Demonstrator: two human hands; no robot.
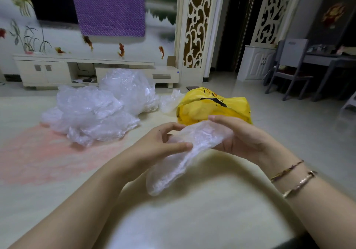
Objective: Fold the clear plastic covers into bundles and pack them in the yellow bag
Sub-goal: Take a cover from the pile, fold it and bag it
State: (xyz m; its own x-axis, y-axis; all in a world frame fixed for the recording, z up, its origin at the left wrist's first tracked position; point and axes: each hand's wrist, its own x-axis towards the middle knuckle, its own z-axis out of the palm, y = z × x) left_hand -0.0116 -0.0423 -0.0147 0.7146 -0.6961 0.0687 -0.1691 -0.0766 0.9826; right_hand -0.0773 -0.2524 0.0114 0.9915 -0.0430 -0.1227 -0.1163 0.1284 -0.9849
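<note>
1. Pale floor [192, 219] carries the yellow bag [213, 106].
2. Loose plastic covers [92, 113] heap left of the bag.
3. Left hand [159, 142] and right hand [237, 135] both pinch a folded cover [185, 156], each grip clamped, just before the bag.

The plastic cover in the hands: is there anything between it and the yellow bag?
Nothing visible. Both the left hand and the right hand hold the plastic cover just in front of the yellow bag. The loose plastic pile lies off to the left.
</note>
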